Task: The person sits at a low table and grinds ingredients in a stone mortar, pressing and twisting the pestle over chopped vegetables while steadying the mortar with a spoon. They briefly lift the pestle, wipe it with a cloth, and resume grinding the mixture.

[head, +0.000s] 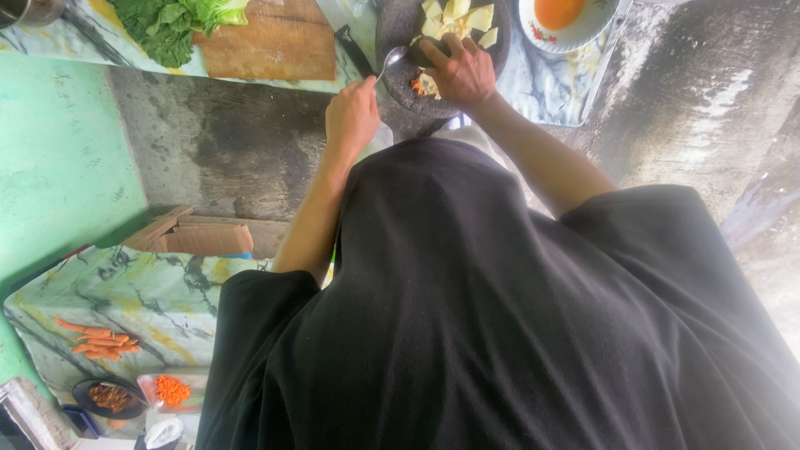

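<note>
Black garment [500, 333] over mortar [400, 92], greens [179, 25], perhaps sauce bowl [575, 37] beyond.

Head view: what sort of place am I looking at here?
Most likely a simple home kitchen or cooking corner. A dark stone mortar holds pale food chunks, leafy greens lie by a wooden cutting board, and carrots sit on a marbled cloth.

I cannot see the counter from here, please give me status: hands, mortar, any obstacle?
Left hand closed on spoon. Right hand gripping dark pestle inside stone mortar; pale cut pieces in it. Knife beside mortar, near left hand.
</note>
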`<act>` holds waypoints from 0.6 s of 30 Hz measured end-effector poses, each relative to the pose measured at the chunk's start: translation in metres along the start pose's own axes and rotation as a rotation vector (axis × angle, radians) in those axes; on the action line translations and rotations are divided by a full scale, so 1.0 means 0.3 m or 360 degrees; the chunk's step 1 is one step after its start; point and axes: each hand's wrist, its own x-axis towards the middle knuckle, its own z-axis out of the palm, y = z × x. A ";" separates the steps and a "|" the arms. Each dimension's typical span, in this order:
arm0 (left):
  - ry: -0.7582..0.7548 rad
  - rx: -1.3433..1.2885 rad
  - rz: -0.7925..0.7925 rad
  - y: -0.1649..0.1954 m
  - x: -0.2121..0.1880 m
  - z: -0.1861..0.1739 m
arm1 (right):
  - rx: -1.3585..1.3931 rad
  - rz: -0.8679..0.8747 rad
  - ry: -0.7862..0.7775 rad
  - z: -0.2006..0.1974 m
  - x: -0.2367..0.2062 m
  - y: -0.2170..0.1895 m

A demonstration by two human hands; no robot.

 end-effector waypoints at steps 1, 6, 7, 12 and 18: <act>0.0011 0.0007 0.0012 0.001 0.004 0.002 | -0.0004 -0.0010 -0.0011 0.003 0.002 -0.001; 0.0048 0.0066 0.0051 0.008 0.008 0.002 | 0.0012 0.0018 0.0010 -0.008 0.000 -0.004; 0.0039 0.0053 0.0036 0.010 0.011 0.000 | 0.0017 0.0059 -0.0050 -0.013 0.004 -0.003; -0.0058 0.0029 -0.0043 0.014 0.011 -0.012 | 0.0114 0.0294 -0.0320 -0.029 0.059 -0.007; 0.0058 0.0033 0.0039 -0.002 -0.001 -0.019 | 0.0286 0.0554 -0.0409 -0.055 0.120 0.028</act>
